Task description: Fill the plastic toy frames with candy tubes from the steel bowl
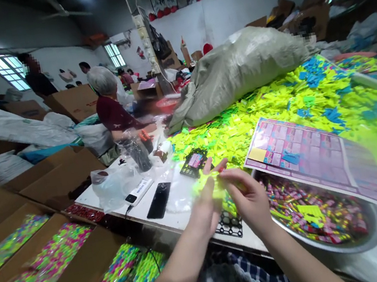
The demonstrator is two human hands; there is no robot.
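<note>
My left hand [205, 203] is closed around a bright yellow plastic piece [205, 184], blurred by motion. My right hand [249, 196] meets it from the other side, thumb and fingers pinched at a small red item [222, 170] by the yellow piece. The exact kind of either thing is unclear. Under my hands lies a black perforated tray [230, 225], partly hidden by my hands and yellow pieces. Another black tray [192, 163] is just beyond them. To the right, a metal basin [374, 230] holds many small pink-and-yellow wrapped items and one yellow piece.
A large heap of yellow and blue plastic pieces [229, 126] covers the table beyond, with a grey sack [234, 72] on it. A printed sheet [307, 154] overlaps the basin. A phone [158, 200] lies left. Cardboard boxes [70, 278] hold colourful packs. A co-worker [112, 105] sits across.
</note>
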